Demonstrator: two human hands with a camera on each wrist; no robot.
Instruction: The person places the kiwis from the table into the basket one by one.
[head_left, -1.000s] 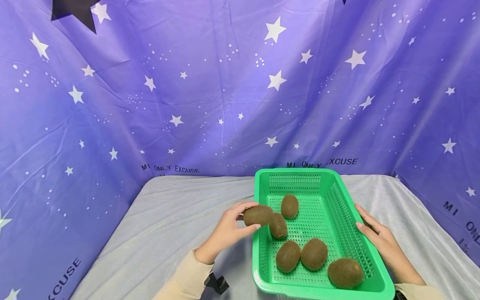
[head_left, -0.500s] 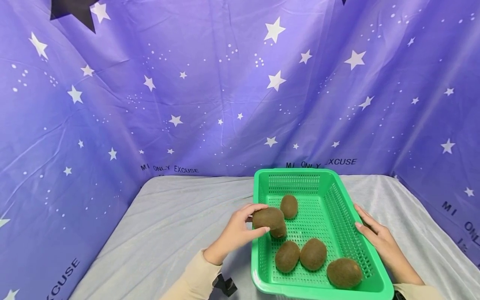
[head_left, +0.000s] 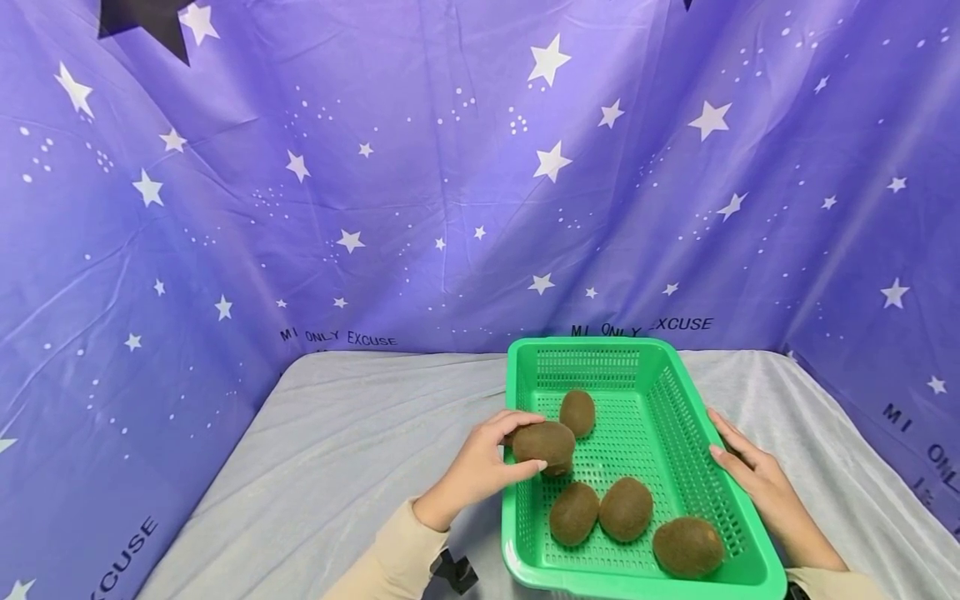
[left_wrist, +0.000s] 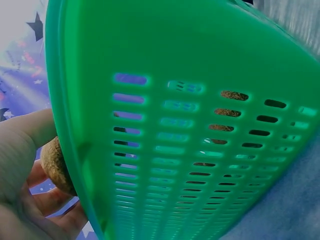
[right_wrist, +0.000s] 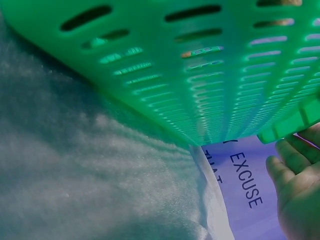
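Observation:
In the head view my left hand [head_left: 487, 462] holds a brown fuzzy kiwi [head_left: 545, 445] between thumb and fingers, just inside the left rim of a green plastic basket [head_left: 513, 533]. Another kiwi [head_left: 558, 472] is mostly hidden below it. Farther back lies one kiwi [head_left: 577, 414]; toward the front are a pair of kiwis [head_left: 574, 514] and a kiwi [head_left: 688, 547] in the right corner. My right hand [head_left: 765, 483] rests along the basket's right rim, fingers fairly straight. From the left wrist, the held kiwi [left_wrist: 56, 167] shows behind the rim.
The basket stands on a table with a grey cloth [head_left: 337, 433]. A purple star-printed curtain [head_left: 442, 167] hangs behind and at both sides. A black strap piece [head_left: 453, 572] sits at the left wrist.
My left hand has carried the kiwi rightward and slightly down, from the left rim to over the kiwi inside the basket. My right hand has stayed at the right rim.

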